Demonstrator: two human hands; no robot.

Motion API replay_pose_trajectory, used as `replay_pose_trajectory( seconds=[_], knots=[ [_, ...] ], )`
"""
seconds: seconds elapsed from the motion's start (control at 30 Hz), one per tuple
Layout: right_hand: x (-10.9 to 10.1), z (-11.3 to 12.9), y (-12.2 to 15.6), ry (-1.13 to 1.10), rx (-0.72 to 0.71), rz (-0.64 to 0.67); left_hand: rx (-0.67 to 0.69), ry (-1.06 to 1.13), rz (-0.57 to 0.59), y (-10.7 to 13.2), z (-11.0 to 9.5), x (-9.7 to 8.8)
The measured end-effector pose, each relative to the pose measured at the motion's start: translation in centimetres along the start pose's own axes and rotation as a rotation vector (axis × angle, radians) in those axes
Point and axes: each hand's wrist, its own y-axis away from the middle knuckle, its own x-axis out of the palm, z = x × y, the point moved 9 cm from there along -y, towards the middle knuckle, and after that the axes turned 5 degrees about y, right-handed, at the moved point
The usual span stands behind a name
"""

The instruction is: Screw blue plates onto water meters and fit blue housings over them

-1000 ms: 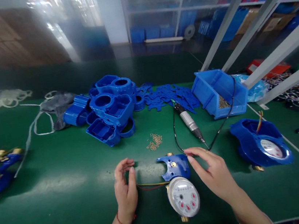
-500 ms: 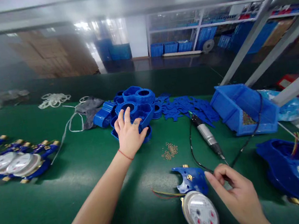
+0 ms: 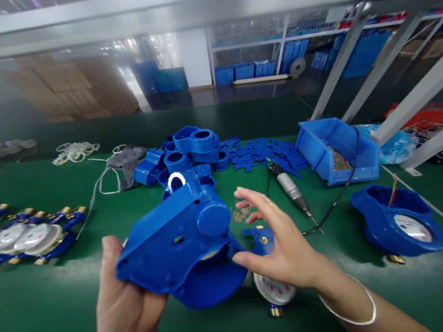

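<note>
My left hand (image 3: pixel 120 299) is closed on the lower left end of a blue plastic meter housing (image 3: pixel 174 243), which is tilted up above the bench. To its right, my right hand (image 3: pixel 284 239) is open, thumb and fingers spread. Its thumb tip is beside the housing's right edge; whether they touch I cannot tell. Partly covered by that hand, a round water meter (image 3: pixel 277 292) with a brass end lies on the bench. A blue flat plate (image 3: pixel 260 234) with a brass fitting sits just behind the meter.
More blue housings (image 3: pixel 197 142) are piled at the back, beside thin blue plates (image 3: pixel 252 153). A corded electric screwdriver (image 3: pixel 289 187) lies right of small brass screws (image 3: pixel 240 212). A blue bin (image 3: pixel 338 156), an assembled meter (image 3: pixel 400 224) and a row of meters (image 3: pixel 31 240) flank the work.
My left hand has taken a blue housing from the pile and brought it toward me. My right hand has risen from beside the plate and spread its fingers near the housing.
</note>
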Motion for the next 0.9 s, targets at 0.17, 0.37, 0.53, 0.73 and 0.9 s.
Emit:
replay_pose_trajectory(
  seconds=[0.17,0.37,0.53,0.73,0.9],
  knots=[
    [3.7,0.7,0.2,-0.2,0.114,0.134,-0.081,0.112,0.232,1.9,4.1,0.8],
    [4.3,1.6,0.0,0.037,-0.016,0.393,-0.057,0.25,0.052,1.9,6.8,-3.2],
    [6.6,-1.8,1.1,0.637,0.046,0.645,-0.019,0.301,-0.048,0.8,5.8,-5.9],
    [11.0,-2.5,2.5,0.725,-0.008,0.844,-0.147,0.35,-0.151,0.6,7.8,-7.0],
    [9.6,-2.2,3.2,0.546,-0.041,0.744,-0.21,0.417,-0.249,0.8,9.1,-7.5]
  ],
)
